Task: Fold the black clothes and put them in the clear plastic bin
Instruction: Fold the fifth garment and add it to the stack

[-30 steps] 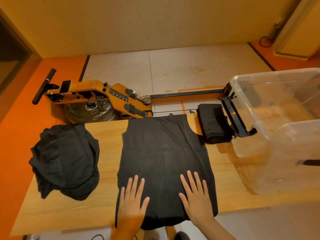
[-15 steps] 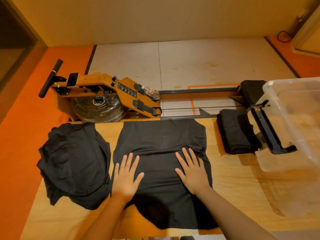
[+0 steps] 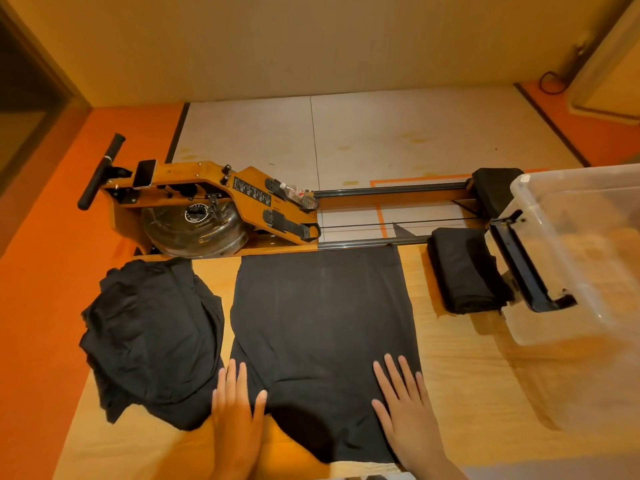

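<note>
Both flat-fingered, left hand, right hand, on black shirt, long axis pointing away, seemingly folded

Flat black garment: matt cloth, smooth. Counter: light wood grain, matt. Bin at right: clear glossy plastic. Rowing machine: varnished wood, black metal rails.
</note>
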